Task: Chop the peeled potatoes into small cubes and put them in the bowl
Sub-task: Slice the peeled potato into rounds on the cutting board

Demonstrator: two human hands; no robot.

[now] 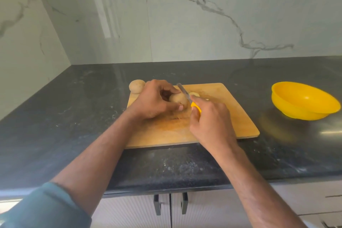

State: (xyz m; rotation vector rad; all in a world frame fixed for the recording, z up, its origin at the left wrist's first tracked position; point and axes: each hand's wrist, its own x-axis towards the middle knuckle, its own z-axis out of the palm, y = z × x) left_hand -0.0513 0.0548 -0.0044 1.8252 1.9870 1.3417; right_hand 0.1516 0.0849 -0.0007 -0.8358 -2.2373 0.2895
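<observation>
Your left hand sits on the wooden cutting board, fingers curled over and thumb pinching a potato from the near side, so the potato is pinned against the board near its far left part. Your right hand is clenched round the yellow handle of a knife; only a small patch of yellow shows above your knuckles, and your forefinger reaches forward toward the blade. The blade runs up and away from the handle, angled toward the back wall, its edge lying against the right end of the held potato; how deep it sits in the flesh you cannot tell. Just past the blade, on the board, lies a pale cut piece, partly hidden. A second potato rests at the board's far left corner, apart from your left hand, whole. The yellow bowl stands on the dark countertop well to the right of the board, tilted a little toward you; nothing can be seen inside it. White specks dust the counter near its front edge. A grey-green sleeve is pushed up your left forearm. Behind the counter, marble-veined wall panels. No readable labels, brand marks or writing on knife, bowl or board.
</observation>
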